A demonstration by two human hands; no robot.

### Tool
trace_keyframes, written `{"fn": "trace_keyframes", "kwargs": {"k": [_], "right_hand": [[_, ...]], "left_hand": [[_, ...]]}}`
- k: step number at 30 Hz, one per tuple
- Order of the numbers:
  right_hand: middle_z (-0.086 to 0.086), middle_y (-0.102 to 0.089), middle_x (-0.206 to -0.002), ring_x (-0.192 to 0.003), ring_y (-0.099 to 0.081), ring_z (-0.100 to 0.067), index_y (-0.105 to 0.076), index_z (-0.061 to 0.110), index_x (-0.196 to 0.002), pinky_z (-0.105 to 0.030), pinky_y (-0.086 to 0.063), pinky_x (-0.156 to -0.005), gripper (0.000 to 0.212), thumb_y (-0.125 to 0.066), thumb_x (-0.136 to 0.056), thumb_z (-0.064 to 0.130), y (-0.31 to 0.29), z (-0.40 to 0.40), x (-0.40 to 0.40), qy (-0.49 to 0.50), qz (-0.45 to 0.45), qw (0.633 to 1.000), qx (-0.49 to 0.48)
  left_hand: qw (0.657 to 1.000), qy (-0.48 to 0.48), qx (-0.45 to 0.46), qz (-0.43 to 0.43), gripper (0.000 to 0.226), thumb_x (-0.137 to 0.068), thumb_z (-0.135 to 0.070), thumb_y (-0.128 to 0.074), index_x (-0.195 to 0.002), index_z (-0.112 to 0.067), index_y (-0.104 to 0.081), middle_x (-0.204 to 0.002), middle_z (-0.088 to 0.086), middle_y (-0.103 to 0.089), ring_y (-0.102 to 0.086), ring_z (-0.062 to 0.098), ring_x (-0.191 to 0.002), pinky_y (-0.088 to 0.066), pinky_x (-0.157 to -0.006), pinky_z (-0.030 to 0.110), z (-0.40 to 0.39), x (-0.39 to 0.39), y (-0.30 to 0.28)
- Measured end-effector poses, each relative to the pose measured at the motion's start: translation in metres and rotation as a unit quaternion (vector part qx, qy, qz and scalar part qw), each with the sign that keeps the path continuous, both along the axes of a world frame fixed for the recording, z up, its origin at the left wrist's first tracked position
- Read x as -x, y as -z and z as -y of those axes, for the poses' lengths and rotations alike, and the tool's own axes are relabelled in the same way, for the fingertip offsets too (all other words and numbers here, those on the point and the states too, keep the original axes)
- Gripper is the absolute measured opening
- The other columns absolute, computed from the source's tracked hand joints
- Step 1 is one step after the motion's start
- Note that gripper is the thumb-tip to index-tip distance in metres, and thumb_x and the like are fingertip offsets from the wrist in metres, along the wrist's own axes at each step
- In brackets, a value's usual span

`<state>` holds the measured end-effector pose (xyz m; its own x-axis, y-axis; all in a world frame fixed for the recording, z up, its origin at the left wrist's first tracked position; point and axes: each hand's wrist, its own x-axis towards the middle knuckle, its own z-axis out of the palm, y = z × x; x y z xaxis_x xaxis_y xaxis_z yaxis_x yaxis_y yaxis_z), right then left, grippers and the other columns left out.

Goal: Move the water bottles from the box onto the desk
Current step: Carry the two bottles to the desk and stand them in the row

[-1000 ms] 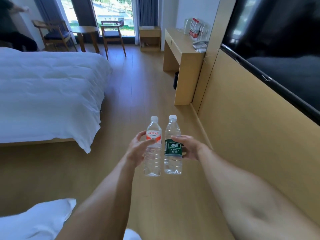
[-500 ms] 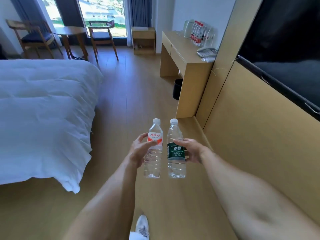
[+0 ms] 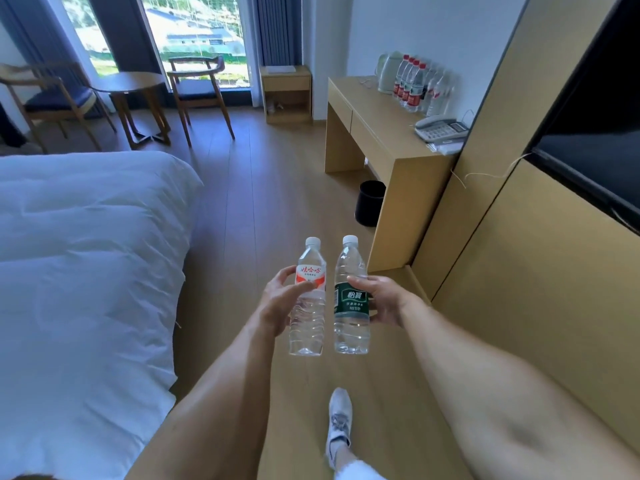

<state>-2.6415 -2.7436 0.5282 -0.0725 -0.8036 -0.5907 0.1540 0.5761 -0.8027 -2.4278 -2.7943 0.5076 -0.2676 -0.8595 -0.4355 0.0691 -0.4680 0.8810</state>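
My left hand (image 3: 277,303) grips a clear water bottle with a red and white label (image 3: 308,299), held upright. Beside it my right hand (image 3: 384,299) grips a second upright bottle with a dark green label (image 3: 350,299). Both bottles hang above the wooden floor in the middle of the view. The light wooden desk (image 3: 377,133) stands ahead on the right against the wall. Several water bottles (image 3: 414,83) stand in a row at its back edge. No box is in view.
On the desk are a pale kettle (image 3: 389,72) and a grey telephone (image 3: 441,128). A black bin (image 3: 370,202) stands under the desk. A white bed (image 3: 86,258) fills the left. Chairs and a round table (image 3: 133,84) stand by the window. My shoe (image 3: 339,424) is on the floor.
The desk and the bed have come closer as I walked forward along the floor. Both hands still hold their bottles the same way. A white shoe is now fully in view.
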Motion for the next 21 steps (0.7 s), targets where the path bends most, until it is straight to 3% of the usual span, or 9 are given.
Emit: {"fn": "trace_keyframes", "kwargs": {"k": [6, 14, 21], "right_hand": [[-0.016, -0.068, -0.119, -0.109, -0.066, -0.034, -0.058, 0.009, -0.128, -0.062, -0.05, -0.097, 0.054, -0.078, -0.084, 0.03, 0.017, 0.126, 0.028, -0.016, 0.012, 1.0, -0.006], [-0.012, -0.07, -0.109, -0.1, -0.067, -0.029, -0.059, 0.01, -0.129, -0.056, -0.052, -0.094, 0.05, -0.076, -0.086, 0.028, -0.001, 0.31, 0.08, -0.033, 0.022, 0.999, -0.003], [-0.013, -0.07, -0.114, -0.103, -0.067, -0.029, -0.06, 0.012, -0.128, -0.058, -0.052, -0.095, 0.047, -0.076, -0.086, 0.029, -0.003, 0.423, 0.115, -0.033, 0.023, 0.999, -0.003]], "left_hand": [[1.0, -0.017, 0.005, 0.017, 0.054, -0.079, -0.014, -0.084, -0.125, -0.03, -0.059, -0.11, 0.012, -0.074, -0.075, 0.035, -0.094, -0.057, -0.087, 0.062, 0.122, 0.029, 0.005], [0.999, -0.048, 0.013, 0.01, 0.058, -0.082, -0.015, -0.082, -0.133, -0.026, -0.056, -0.114, 0.012, -0.072, -0.074, 0.033, -0.096, -0.057, -0.087, 0.062, 0.295, 0.08, -0.013], [0.999, -0.036, 0.003, 0.008, 0.056, -0.081, -0.017, -0.083, -0.13, -0.028, -0.057, -0.116, 0.013, -0.071, -0.072, 0.036, -0.101, -0.054, -0.091, 0.064, 0.41, 0.115, -0.015]]}}
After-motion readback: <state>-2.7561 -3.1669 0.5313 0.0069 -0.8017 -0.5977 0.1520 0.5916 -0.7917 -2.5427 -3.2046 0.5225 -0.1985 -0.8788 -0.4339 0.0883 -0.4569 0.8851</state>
